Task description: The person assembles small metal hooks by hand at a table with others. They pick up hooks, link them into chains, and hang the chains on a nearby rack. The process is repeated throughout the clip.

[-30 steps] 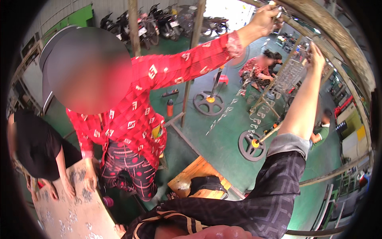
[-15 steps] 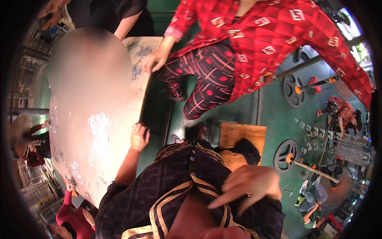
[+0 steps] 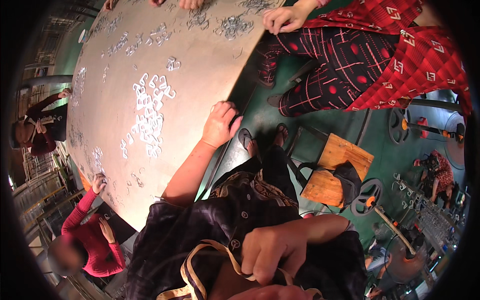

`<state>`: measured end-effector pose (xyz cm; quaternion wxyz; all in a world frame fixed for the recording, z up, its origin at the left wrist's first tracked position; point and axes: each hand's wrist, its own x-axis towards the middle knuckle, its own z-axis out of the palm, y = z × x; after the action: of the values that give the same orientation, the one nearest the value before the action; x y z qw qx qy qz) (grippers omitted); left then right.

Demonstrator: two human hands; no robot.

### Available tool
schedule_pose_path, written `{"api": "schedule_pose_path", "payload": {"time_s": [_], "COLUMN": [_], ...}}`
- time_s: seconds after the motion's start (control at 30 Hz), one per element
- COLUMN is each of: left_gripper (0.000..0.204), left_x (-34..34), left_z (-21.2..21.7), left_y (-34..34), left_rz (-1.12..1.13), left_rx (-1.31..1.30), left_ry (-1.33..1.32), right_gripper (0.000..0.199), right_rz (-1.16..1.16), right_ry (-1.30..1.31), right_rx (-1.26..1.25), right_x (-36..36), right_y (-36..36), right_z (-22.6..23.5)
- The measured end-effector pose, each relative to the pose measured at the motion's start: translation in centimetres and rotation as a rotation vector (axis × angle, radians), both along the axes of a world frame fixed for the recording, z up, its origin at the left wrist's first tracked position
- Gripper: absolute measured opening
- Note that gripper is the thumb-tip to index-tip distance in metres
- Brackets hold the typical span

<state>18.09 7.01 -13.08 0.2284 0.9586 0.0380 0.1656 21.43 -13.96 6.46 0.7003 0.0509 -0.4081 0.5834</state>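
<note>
My left hand (image 3: 221, 124) is at the right edge of the large pale table (image 3: 195, 70), fingers curled over the edge and thumb on the outer side. Left of it, on the tabletop, lies a loose pile of shiny hook-shaped metal pieces (image 3: 150, 120), apart from the hand. My right hand (image 3: 275, 250) is at my chest, its fingers closed on the tan-trimmed collar (image 3: 212, 245) of my dark shirt. The fingertips there are partly hidden by the cloth.
Further piles of metal pieces (image 3: 232, 26) lie at the table's far end, near other people's hands. A person in a red patterned shirt (image 3: 435, 45) is at the far right. A wooden stool (image 3: 330, 165) with a black bag (image 3: 347, 180) stands right of my legs. Handwheels (image 3: 366, 197) are beyond.
My right hand has moved left from in front of my shirt and closed on the collar. My left hand stays at the table edge. The view has shifted, showing more of the pile.
</note>
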Motion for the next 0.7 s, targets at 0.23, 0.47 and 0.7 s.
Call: {"api": "schedule_pose_path", "payload": {"time_s": [0.23,0.47,0.7], "left_gripper": [0.020,0.022,0.025], "left_x": [0.2,0.3,0.0], "left_z": [-0.4,0.0,0.2], "left_y": [-0.1,-0.2,-0.4], "left_rz": [0.007,0.002,0.025], "left_rx": [-0.027,-0.044,-0.072], "left_ry": [-0.029,-0.028,-0.012], "right_gripper": [0.054,0.040,0.035], "right_rz": [0.052,0.020,-0.113], "right_ry": [0.135,0.078,-0.299], "right_rx": [0.083,0.068,-0.943], "right_x": [-2.6,-1.6,3.3], "right_y": [1.1,-0.2,-9.3], "right_z": [-1.6,-3.2,-16.7]}}
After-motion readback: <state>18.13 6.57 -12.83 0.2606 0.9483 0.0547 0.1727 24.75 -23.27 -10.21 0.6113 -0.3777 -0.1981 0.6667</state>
